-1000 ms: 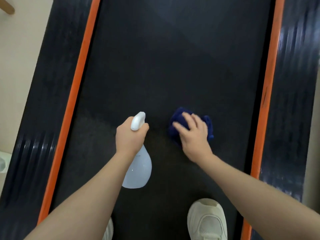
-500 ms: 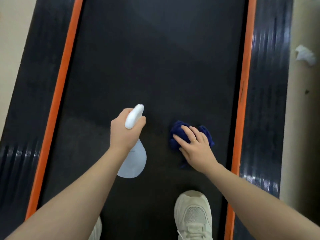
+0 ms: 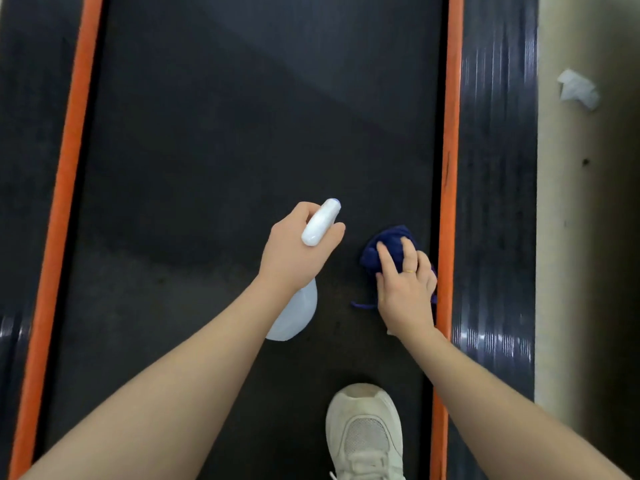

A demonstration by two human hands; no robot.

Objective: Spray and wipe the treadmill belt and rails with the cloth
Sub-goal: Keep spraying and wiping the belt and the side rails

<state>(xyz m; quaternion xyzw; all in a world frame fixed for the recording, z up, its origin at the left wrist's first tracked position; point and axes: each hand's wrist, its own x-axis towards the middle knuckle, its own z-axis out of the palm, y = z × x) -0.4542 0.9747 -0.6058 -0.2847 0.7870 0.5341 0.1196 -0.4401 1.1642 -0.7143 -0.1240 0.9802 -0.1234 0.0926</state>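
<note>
Cloth [image 3: 389, 249] under pressing right hand [image 3: 405, 292] (fingers straight) | left hand [image 3: 294, 251] grips spray bottle [image 3: 294, 317]

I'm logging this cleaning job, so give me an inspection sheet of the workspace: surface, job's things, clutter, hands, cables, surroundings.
Surface: dark treadmill belt, orange strips on both sides, ribbed black rails outside them.
Job's things: white spray bottle; blue cloth on the belt by the right orange strip.
Clutter: crumpled white paper on the floor to the right.
Hands: left hand grips the bottle's neck; right hand presses the cloth.
Cables: nothing seen.
Surroundings: beige floor; white shoe on the belt.
</note>
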